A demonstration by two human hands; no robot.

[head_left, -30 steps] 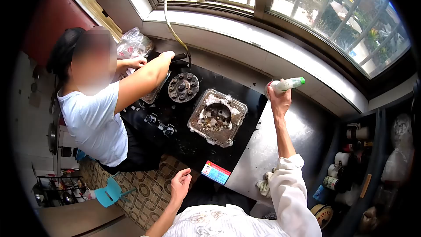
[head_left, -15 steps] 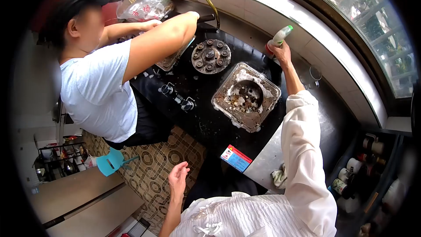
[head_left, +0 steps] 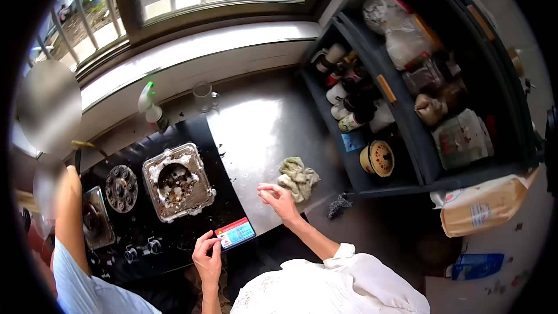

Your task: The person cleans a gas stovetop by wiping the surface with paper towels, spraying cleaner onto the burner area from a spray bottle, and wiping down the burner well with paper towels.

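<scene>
My left hand (head_left: 207, 257) is at the counter's front edge, fingers loosely bent and apart, fingertips right by the red and blue label (head_left: 237, 234) on the black stove. Over the steel counter (head_left: 261, 139), my right hand (head_left: 280, 202) has its fingers stretched out and nothing in them. Just past it lies a crumpled, dirty grey-green rag (head_left: 298, 180). A greasy square drip pan (head_left: 177, 181) with white foam and dark grime sits on the stove. The spray bottle (head_left: 152, 107) with a green nozzle stands behind it, by the window wall.
A glass mug (head_left: 204, 97) stands on the counter near the wall. At left a co-worker's arm (head_left: 70, 215) reaches over the stove beside a round burner (head_left: 121, 189). Dark shelves (head_left: 401, 134) with jars, bags and a yellow lidded pot (head_left: 376, 158) rise on the right.
My right hand has let go of the spray bottle and moved over the steel counter near the rag. My left hand has come up to the label. The view has swung right.
</scene>
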